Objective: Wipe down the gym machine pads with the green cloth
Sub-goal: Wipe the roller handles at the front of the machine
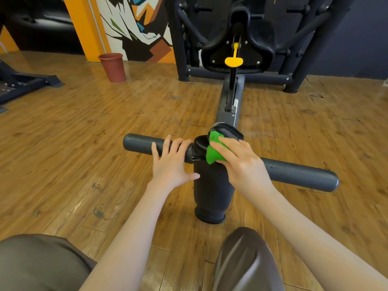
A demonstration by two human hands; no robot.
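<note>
A dark grey padded roller bar (298, 173) runs left to right across the middle, mounted on a thick upright pad (212, 185). My right hand (241, 162) presses the bunched green cloth (214, 150) onto the black joint where the bar meets the upright. My left hand (172, 160) lies on the left half of the bar (138, 143), fingers curved over it, thumb pointing at the upright pad. The machine's black seat pad (260, 40) with a yellow lever (233, 60) stands further back.
A black frame (241, 77) surrounds the seat at the back. A reddish-brown bucket (113, 67) stands on the wooden floor at the back left. Another machine's base (21, 82) lies at far left. My knees show at the bottom edge.
</note>
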